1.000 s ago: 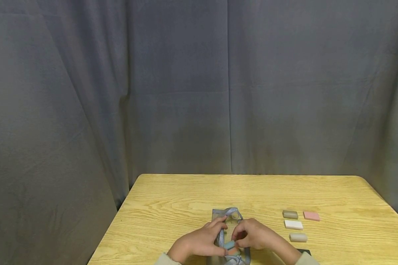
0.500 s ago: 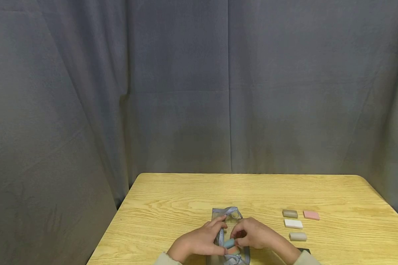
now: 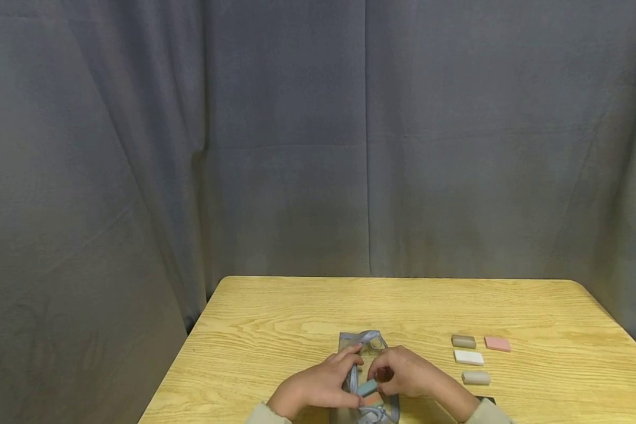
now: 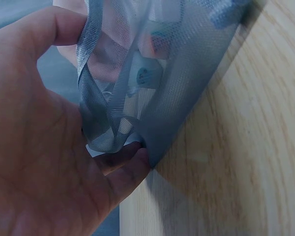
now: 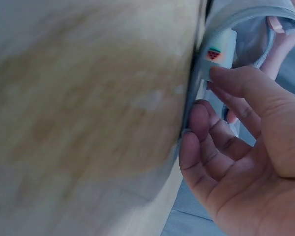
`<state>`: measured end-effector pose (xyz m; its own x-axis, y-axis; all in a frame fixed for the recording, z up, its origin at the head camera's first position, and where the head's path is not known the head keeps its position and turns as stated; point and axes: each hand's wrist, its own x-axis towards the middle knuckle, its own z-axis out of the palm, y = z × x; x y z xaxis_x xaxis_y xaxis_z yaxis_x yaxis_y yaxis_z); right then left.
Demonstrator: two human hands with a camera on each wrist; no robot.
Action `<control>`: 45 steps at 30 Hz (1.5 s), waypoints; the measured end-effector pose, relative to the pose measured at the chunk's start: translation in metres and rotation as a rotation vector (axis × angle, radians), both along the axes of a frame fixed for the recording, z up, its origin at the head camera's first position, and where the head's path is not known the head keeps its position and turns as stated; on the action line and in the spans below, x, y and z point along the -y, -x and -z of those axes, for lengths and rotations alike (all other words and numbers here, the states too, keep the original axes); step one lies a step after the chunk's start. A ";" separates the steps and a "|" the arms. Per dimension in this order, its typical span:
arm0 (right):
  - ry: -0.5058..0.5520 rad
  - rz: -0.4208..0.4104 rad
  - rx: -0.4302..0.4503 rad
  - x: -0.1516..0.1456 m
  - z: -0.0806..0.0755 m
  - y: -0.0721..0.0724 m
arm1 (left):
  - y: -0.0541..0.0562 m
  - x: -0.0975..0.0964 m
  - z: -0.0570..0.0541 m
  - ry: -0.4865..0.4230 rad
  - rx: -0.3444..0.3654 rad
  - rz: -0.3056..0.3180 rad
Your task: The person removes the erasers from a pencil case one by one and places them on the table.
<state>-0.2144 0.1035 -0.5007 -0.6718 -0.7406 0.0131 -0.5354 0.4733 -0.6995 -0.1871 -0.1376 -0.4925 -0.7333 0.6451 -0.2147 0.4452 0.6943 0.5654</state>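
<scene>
A grey mesh pouch [image 3: 394, 406] with blue-grey edging lies with its mouth open near the front of the table. My left hand [image 3: 320, 386] holds its left edge, thumb and fingers bent around the trim; in the left wrist view, the sheer mesh [image 4: 187, 83] hangs between them. Inside are a blue block-shaped eraser [image 3: 367, 387] and an orange one [image 3: 373, 400] just below it. My right hand [image 3: 408, 374] reaches into the mouth, pinching the blue eraser between thumb and fingertips. The right wrist view shows a pale eraser with a watermelon print [image 5: 221, 49] at the thumb tip.
To the right on the wooden table [image 3: 275, 312] lie a brown eraser [image 3: 463, 341], a pink one [image 3: 497, 344], a white one [image 3: 469, 357] and a beige one [image 3: 476, 378]. A dark flat object [image 3: 486, 399] peeks out behind the right wrist. Grey curtains [image 3: 297, 147] hang behind.
The blue eraser has tilted and shifted slightly inside the pouch under my right fingers. My right hand has edged slightly left; the left hand keeps its place on the pouch.
</scene>
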 end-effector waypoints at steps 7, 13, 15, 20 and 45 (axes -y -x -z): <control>-0.009 0.014 -0.027 0.001 -0.001 -0.001 | 0.000 0.000 -0.001 0.002 0.002 -0.003; 0.017 0.010 -0.044 -0.001 -0.002 -0.001 | 0.000 0.000 -0.002 0.002 0.000 -0.003; 0.030 0.013 -0.042 -0.002 -0.003 -0.001 | -0.001 -0.001 -0.003 0.006 -0.002 -0.004; 0.061 0.013 -0.070 -0.006 -0.007 -0.001 | -0.002 -0.002 -0.004 0.016 -0.012 -0.003; 0.133 0.099 -0.157 -0.034 -0.021 -0.003 | -0.001 -0.002 0.001 -0.007 0.021 -0.059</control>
